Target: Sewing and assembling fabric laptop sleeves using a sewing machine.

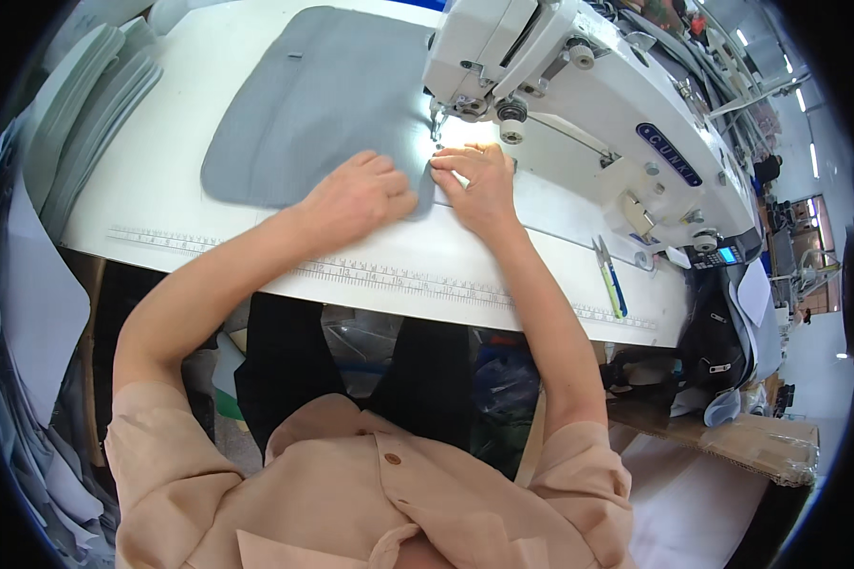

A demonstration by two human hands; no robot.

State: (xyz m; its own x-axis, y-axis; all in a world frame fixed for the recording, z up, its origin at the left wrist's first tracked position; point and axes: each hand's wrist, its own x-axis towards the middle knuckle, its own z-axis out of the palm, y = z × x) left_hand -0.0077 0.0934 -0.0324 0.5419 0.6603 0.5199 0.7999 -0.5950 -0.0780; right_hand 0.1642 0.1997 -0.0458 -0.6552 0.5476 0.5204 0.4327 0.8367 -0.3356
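A grey fabric panel (323, 104) with rounded corners lies flat on the white sewing table, its right edge by the needle of a white sewing machine (579, 85). My right hand (484, 187) is just in front of the presser foot (436, 128), thumb and fingers pinched on the panel's edge. Over the panel's near right corner, my left hand (359, 197) is closed with curled fingers and slightly blurred. Whatever it may hold is hidden. Lamplight brightens the spot around the needle.
Stacked grey panels (95, 114) stand at the table's left end. A printed ruler strip (399, 282) runs along the near edge. Slim scissors (610, 280) with green and blue handles lie right. A cardboard box (769, 446) sits below right, and grey fabric (38, 284) hangs far left.
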